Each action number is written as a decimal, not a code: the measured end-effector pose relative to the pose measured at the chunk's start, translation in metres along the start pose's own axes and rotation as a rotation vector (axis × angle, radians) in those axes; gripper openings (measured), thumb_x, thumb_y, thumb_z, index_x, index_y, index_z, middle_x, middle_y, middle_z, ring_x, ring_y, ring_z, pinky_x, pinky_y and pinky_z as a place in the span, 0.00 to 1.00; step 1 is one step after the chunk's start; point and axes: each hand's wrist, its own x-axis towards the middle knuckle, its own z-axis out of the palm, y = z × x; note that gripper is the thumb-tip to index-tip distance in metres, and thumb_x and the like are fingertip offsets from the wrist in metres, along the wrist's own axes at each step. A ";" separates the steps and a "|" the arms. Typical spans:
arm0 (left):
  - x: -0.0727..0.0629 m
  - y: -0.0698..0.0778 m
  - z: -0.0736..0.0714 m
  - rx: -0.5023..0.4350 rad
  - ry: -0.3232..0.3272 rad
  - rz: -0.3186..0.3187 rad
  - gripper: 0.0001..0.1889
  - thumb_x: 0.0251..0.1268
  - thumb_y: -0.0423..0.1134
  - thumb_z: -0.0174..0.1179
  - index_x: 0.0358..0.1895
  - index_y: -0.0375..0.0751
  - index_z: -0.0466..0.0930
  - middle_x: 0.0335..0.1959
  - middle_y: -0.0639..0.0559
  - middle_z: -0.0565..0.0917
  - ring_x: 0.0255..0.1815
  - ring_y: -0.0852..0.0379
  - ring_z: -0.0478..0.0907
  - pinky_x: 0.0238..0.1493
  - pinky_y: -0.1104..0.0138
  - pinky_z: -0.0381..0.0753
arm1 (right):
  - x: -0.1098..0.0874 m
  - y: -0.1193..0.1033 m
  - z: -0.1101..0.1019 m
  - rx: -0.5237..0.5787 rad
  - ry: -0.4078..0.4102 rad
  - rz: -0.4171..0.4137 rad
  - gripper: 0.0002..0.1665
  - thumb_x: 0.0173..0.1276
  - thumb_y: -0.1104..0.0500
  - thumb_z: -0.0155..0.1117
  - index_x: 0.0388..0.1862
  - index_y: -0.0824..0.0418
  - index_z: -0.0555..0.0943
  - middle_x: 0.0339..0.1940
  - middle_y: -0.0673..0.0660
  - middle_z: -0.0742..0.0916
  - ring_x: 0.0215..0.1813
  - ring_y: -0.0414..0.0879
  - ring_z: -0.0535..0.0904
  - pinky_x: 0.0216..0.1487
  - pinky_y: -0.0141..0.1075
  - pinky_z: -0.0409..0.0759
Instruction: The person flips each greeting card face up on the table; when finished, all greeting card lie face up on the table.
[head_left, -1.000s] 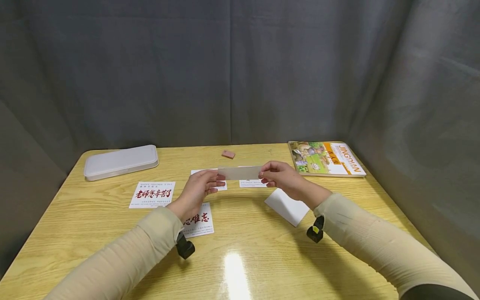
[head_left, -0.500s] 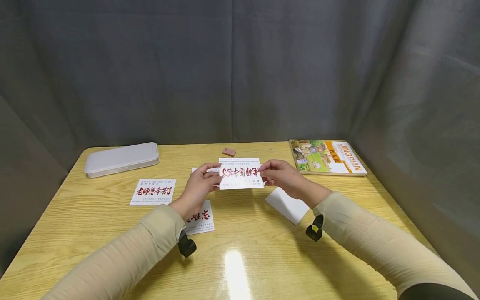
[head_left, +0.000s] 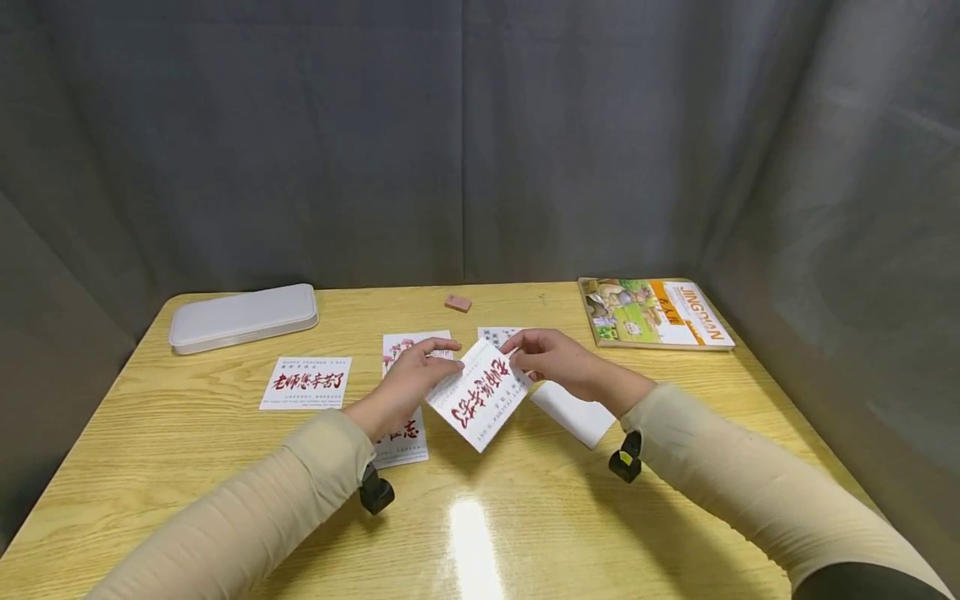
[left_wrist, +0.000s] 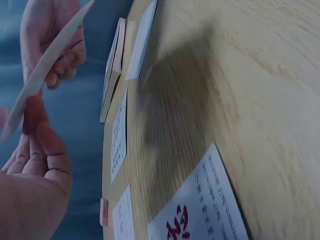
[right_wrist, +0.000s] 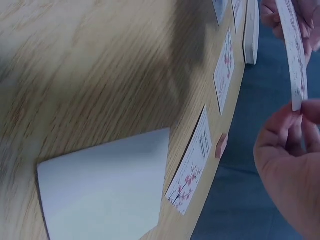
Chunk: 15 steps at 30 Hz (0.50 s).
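Both hands hold a white greeting card [head_left: 483, 396] with red Chinese lettering, tilted above the middle of the table. My left hand [head_left: 408, 379] pinches its upper left edge; thumb and fingertip meet at the card's edge in the left wrist view. At the upper right corner, my right hand [head_left: 562, 365] pinches it between thumb and fingers, as the right wrist view [right_wrist: 290, 150] also shows. Below the left hand lies a red-lettered card [head_left: 405, 448], partly hidden by it. A blank white card [head_left: 576, 414] rests face down or unprinted under the right hand.
Another red-lettered card [head_left: 306, 383] lies at left. Behind the hands are a blossom card [head_left: 397, 343] and a partly covered card [head_left: 493, 334]. Along the back sit a white case [head_left: 243, 318], a small pinkish block [head_left: 457, 303] and a picture book [head_left: 652, 312].
The held card, first seen nearly edge-on, has tipped to show its lettering upside down, then turned so its lower corner points toward me. The hands have shifted only slightly.
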 end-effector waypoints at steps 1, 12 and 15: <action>0.000 0.000 0.002 0.020 -0.026 0.000 0.22 0.77 0.33 0.55 0.69 0.32 0.70 0.43 0.44 0.86 0.38 0.58 0.83 0.42 0.66 0.82 | 0.000 -0.001 0.002 -0.023 -0.030 -0.010 0.15 0.78 0.67 0.54 0.58 0.71 0.78 0.41 0.55 0.83 0.41 0.45 0.78 0.43 0.37 0.78; -0.002 0.003 -0.002 0.100 0.073 0.078 0.11 0.76 0.30 0.56 0.56 0.33 0.77 0.26 0.53 0.77 0.29 0.58 0.73 0.39 0.61 0.78 | -0.001 -0.005 0.014 0.021 -0.018 -0.045 0.18 0.80 0.65 0.53 0.64 0.72 0.72 0.45 0.58 0.82 0.43 0.45 0.78 0.46 0.40 0.80; -0.001 0.005 -0.007 0.007 0.168 0.084 0.08 0.77 0.29 0.54 0.54 0.33 0.74 0.28 0.52 0.79 0.31 0.59 0.75 0.42 0.61 0.80 | -0.001 -0.001 0.010 0.120 0.017 -0.021 0.18 0.80 0.65 0.54 0.64 0.71 0.70 0.47 0.58 0.81 0.43 0.45 0.79 0.42 0.36 0.80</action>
